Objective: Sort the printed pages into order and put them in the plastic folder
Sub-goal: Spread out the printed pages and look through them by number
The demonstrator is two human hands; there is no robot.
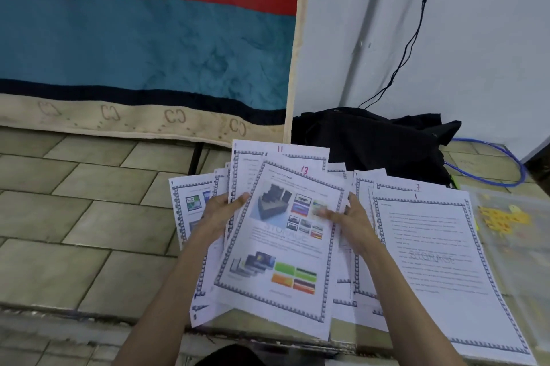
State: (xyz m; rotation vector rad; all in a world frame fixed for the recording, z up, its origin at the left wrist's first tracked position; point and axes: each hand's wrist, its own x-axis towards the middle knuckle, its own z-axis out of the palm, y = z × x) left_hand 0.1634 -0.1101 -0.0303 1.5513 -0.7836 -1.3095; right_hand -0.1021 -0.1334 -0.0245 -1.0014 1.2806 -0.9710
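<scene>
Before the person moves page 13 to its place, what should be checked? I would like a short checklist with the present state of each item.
1. Page 13 number readable: ok.
2. Left hand holds the fanned stack: ok.
3. Right hand touches page 13: ok; firm grip: cannot tell.
4. Page 1 lies flat to the right: ok.
5. Pages in order: not ok; 11 sits behind 13.
6. Plastic folder open: cannot tell.

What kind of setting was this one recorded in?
Probably a room in a home rather than an office: a striped blanket hangs on the wall, dark clothing lies heaped in the corner, and the printed pages are spread on a tile-patterned surface.
</scene>
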